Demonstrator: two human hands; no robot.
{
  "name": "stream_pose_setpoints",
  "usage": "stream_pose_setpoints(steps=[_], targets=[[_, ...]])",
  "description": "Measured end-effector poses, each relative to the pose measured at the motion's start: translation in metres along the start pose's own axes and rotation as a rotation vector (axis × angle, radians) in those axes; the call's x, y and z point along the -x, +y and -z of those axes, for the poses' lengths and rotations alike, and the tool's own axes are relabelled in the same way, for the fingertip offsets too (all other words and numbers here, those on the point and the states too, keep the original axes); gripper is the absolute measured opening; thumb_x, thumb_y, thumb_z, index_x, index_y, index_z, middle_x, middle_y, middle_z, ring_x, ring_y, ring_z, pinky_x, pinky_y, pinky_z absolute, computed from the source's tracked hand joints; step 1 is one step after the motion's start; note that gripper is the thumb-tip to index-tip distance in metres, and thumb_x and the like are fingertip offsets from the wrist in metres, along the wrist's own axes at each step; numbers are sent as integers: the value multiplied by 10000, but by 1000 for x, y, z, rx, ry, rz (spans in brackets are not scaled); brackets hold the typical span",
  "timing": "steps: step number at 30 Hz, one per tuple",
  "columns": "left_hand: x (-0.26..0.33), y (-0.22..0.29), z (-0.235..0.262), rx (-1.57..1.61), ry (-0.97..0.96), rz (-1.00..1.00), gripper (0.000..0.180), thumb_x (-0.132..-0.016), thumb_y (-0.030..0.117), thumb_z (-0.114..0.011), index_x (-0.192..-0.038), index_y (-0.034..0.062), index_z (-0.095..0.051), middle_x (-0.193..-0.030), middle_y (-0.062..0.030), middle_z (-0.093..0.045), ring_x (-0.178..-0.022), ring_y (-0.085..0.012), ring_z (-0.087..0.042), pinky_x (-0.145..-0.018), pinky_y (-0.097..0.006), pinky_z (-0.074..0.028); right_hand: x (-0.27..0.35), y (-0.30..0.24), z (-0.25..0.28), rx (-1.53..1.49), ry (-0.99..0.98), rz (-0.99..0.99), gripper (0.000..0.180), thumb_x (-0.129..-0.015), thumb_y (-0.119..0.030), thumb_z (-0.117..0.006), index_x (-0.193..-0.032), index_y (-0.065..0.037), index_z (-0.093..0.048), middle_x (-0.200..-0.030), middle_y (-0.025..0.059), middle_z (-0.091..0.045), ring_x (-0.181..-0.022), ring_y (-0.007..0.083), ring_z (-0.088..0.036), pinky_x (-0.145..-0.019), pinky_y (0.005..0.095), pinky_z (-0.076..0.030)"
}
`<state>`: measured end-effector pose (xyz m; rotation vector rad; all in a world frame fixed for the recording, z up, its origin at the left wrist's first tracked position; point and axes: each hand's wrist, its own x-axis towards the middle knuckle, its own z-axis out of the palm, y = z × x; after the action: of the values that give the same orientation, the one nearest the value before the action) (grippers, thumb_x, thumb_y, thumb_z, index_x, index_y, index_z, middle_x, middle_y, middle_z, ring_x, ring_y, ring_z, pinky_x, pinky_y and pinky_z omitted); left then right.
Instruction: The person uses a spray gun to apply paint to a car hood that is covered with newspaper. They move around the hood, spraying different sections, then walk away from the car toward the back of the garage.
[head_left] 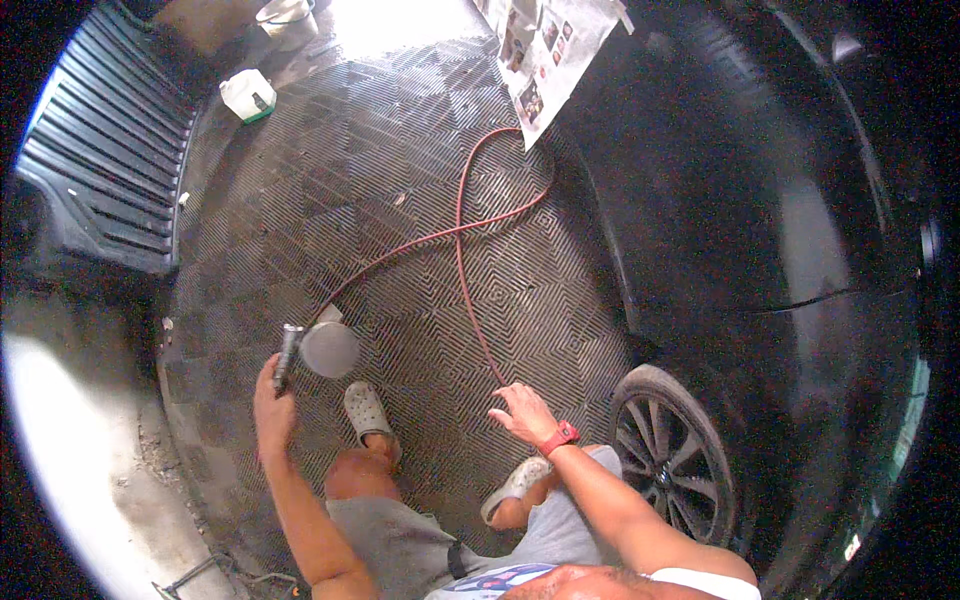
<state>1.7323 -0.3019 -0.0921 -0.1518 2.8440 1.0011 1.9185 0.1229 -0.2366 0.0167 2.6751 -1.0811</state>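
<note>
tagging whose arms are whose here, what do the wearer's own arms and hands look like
Both the left hand and right hand are ungloved, and both forearms are bare. A red watch circles the right wrist. White cloth shows by the right shoulder.

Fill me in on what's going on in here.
A person stands beside a dark car, near its wheel. Their left hand grips what looks like a spray gun, with a pale round cup next to it. The right hand is open, by one end of the visible red hose; whether they touch is unclear. The hose loops across the patterned floor, and printed paper hangs by the car ahead.
</note>
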Motion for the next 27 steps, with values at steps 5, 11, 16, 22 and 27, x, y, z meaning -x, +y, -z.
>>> stream_pose_setpoints(steps=[5,11,16,22,27], targets=[[9,-32,9,114,148,119,377,-1043,146,-583,-1401,27,-577,-1324,-121,-657,-1220,-236,-593,-1097,-372,-414,-51,38,-43,206,-418,45,553,-920,-471,-729,-1292,-74,-630,-1145,226,-664,-1097,426,-660,-918,535,-562],[42,-121,-26,263,234,281,411,-1045,169,-600,-1415,-5,-557,-1309,-122,-652,-1182,-234,-602,-1070,-369,-431,-100,39,-49,186,-285,165,617,-962,-468,-689,-1400,-48,-575,-1214,228,-641,-1168,417,-626,-992,513,-519],[65,-210,-55,233,152,327,497,-1039,243,-641,-1456,-6,-533,-1334,-148,-634,-1185,-252,-600,-1083,-374,-430,-104,47,-52,149,-275,191,614,-965,-479,-680,-1388,-46,-576,-1227,238,-640,-1176,426,-623,-996,519,-519],[87,-188,-94,96,138,263,533,-1049,314,-637,-1488,35,-517,-1451,-176,-586,-1365,-292,-525,-1139,-385,-378,-97,55,-46,134,-282,188,604,-971,-471,-672,-1393,-53,-568,-1235,236,-640,-1186,422,-624,-1003,521,-520],[97,-203,-133,126,154,222,529,-1044,287,-647,-1503,63,-508,-1450,-156,-582,-1328,-286,-542,-1140,-391,-382,-94,59,-40,93,-208,195,582,-959,-472,-692,-1349,-53,-583,-1220,240,-646,-1147,420,-648,-958,533,-545]])
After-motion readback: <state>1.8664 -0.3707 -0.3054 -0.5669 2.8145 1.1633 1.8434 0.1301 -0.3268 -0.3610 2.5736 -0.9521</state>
